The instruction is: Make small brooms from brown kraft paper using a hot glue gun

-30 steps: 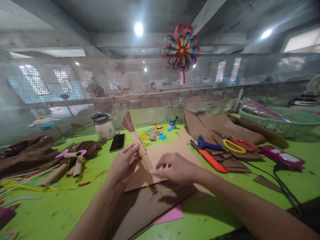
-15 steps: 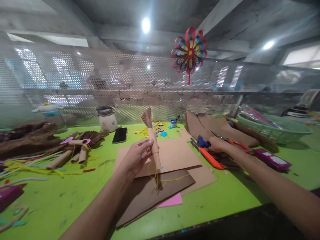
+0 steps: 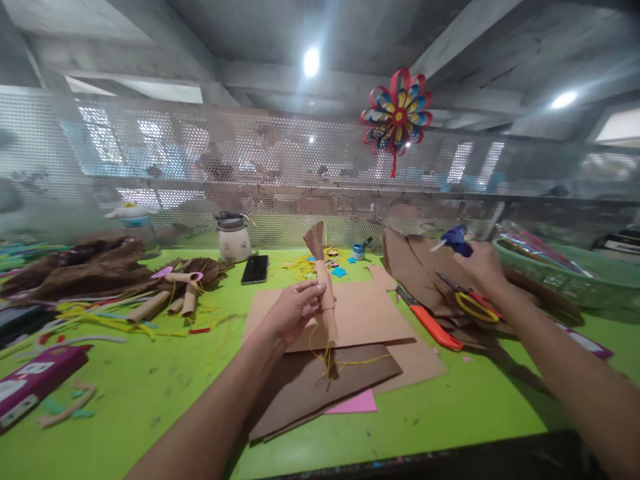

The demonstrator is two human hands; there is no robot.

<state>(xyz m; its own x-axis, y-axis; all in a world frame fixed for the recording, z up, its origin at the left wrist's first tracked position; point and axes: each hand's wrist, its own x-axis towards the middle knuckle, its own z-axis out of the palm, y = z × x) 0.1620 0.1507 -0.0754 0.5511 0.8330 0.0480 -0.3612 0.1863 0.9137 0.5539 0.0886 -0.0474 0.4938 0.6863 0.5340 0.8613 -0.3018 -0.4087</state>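
Upright in my left hand (image 3: 299,310), pinched between thumb and fingers, is a rolled brown paper tube (image 3: 327,319). Its top ends in a fringed, fanned tuft, and thin yellow strings (image 3: 327,365) hang from its lower end. It stands over stacked brown paper sheets (image 3: 365,300). My right hand (image 3: 483,267) is closed around a blue glue gun (image 3: 457,239), raised at the right with its pale nozzle pointing left. Below that hand lie scissors (image 3: 467,299) and a cutter with an orange handle (image 3: 435,327).
Paper tubes (image 3: 189,299), crumpled brown paper (image 3: 85,270) and yellow strips (image 3: 105,317) lie on the left. A phone (image 3: 255,269) and a white jar (image 3: 233,239) stand behind. A green basket (image 3: 555,267) sits at right; a paper flower (image 3: 399,117) hangs above.
My right hand has lifted the blue glue gun from beside the cutter and moved it up and to the right. The left hand keeps its pinch on the tube. The view has shifted slightly left.
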